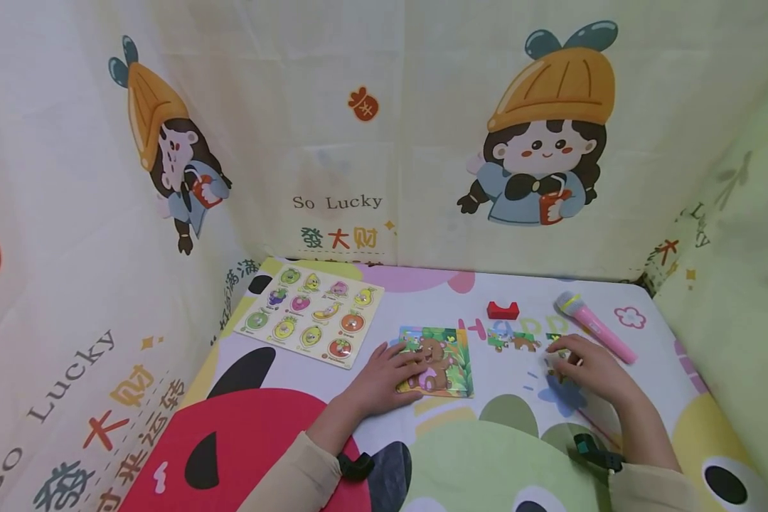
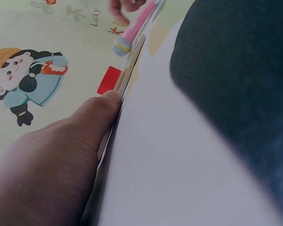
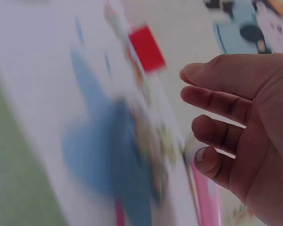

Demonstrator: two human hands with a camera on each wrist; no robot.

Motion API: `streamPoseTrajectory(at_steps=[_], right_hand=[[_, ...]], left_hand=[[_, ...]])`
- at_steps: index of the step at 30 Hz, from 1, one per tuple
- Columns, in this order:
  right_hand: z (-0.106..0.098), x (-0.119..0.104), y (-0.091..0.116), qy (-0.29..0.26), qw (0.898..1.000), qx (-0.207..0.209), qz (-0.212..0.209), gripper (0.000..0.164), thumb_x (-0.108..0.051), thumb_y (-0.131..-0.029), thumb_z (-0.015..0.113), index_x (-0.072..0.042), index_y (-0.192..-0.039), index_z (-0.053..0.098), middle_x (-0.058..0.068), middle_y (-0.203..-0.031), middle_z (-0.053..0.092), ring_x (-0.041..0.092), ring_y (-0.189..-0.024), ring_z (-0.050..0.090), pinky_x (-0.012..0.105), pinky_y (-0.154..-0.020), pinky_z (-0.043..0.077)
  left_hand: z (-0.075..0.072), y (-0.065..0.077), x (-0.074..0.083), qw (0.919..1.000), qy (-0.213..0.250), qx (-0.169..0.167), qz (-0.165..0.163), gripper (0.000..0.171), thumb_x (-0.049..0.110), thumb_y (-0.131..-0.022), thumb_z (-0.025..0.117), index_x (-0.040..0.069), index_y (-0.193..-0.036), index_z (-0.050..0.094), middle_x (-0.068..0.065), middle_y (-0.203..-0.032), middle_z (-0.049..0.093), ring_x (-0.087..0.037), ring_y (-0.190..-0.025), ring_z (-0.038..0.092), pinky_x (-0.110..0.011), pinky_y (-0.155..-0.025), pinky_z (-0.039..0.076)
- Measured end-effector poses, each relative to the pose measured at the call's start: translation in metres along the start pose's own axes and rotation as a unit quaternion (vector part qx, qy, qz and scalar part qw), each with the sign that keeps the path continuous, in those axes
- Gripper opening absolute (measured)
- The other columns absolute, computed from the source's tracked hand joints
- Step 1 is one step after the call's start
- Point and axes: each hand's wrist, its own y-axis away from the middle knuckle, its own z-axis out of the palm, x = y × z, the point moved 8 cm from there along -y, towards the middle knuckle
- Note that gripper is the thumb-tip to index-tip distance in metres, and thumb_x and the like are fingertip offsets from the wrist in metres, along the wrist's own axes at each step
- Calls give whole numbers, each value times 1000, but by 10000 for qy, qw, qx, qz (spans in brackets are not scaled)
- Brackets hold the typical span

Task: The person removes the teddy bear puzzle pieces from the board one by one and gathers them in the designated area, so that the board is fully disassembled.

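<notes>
A small square jigsaw puzzle with a brown bear picture (image 1: 451, 370) lies flat near the middle of the table. My left hand (image 1: 384, 377) rests on its left side, fingers spread over the picture. In the left wrist view the left thumb (image 2: 101, 110) lies along the board's edge. Loose jigsaw pieces (image 1: 526, 342) lie in a row to the right of the puzzle. Over the right end of that row is my right hand (image 1: 592, 370), partly covering pieces there. The right wrist view shows its fingers (image 3: 217, 99) loosely bent, with nothing held between them.
A board of fruit pictures (image 1: 323, 353) lies at the left. Behind the loose pieces stands a red notched block (image 1: 503, 311). A pink toy microphone (image 1: 604, 338) lies beyond the right hand. Printed cloth walls (image 1: 435, 235) border the table at the back and sides.
</notes>
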Motion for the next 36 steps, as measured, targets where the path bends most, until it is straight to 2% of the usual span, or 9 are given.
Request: streamPoseTrajectory(at_steps=[4, 8, 12, 16, 18, 24, 29, 36], right_hand=[[21, -38, -22, 123, 9992, -266, -255, 25, -17, -93, 68, -11, -117, 67, 6, -109, 66, 6, -74, 51, 24, -61, 46], [55, -73, -42, 234, 9968, -735, -202, 29, -24, -93, 67, -14, -120, 65, 2, -112, 67, 13, -86, 54, 28, -71, 49], [93, -102, -59, 180, 9930, -1149, -220, 32, -27, -93, 68, -14, -121, 65, 2, -115, 66, 17, -93, 57, 39, -82, 52], [118, -125, -72, 229, 9911, -1256, -378, 35, -29, -91, 70, -12, -121, 65, 4, -117, 63, 20, -101, 60, 48, -94, 52], [125, -132, -78, 287, 9916, -1197, -393, 35, -31, -90, 71, -13, -120, 66, 4, -116, 62, 20, -105, 60, 49, -97, 52], [135, -143, -89, 351, 9913, -1192, -424, 32, -30, -87, 75, -14, -114, 67, 0, -107, 60, 15, -97, 58, 43, -93, 52], [137, -142, -96, 384, 9924, -1150, -225, 35, -31, -85, 78, -15, -113, 65, -2, -99, 56, 12, -87, 53, 37, -85, 52], [134, -145, -102, 293, 9918, -1243, -76, 36, -25, -82, 80, -10, -111, 65, 1, -96, 55, 15, -85, 51, 36, -82, 51]], left_hand=[[-1, 2, 0, 10000, 22, -14, -12, 58, 62, -93, 53, 39, -147, 46, 14, -154, 42, -24, -150, 28, -57, -121, 20], [0, 4, 1, 10000, 64, 8, 4, 58, 60, -93, 55, 38, -146, 47, 14, -153, 43, -25, -149, 29, -57, -120, 20], [1, 6, 1, 10000, 76, 7, 23, 57, 60, -93, 55, 38, -146, 47, 13, -152, 44, -25, -149, 29, -57, -120, 20], [1, 6, 3, 9999, 88, 41, 88, 57, 61, -94, 54, 39, -146, 47, 13, -152, 45, -25, -149, 30, -58, -120, 21], [1, 5, 3, 9999, 55, 59, 107, 56, 61, -94, 52, 40, -146, 47, 14, -152, 45, -25, -149, 30, -58, -120, 21], [0, 5, 4, 9998, -17, 133, 152, 55, 62, -95, 51, 40, -145, 48, 13, -150, 47, -25, -148, 32, -58, -119, 23], [-2, 3, 4, 9996, -50, 208, 164, 55, 61, -94, 52, 40, -144, 49, 13, -149, 48, -24, -147, 34, -58, -118, 24], [-4, 1, 3, 9996, -56, 227, 148, 54, 61, -94, 52, 39, -143, 50, 13, -149, 49, -24, -147, 34, -58, -118, 25]])
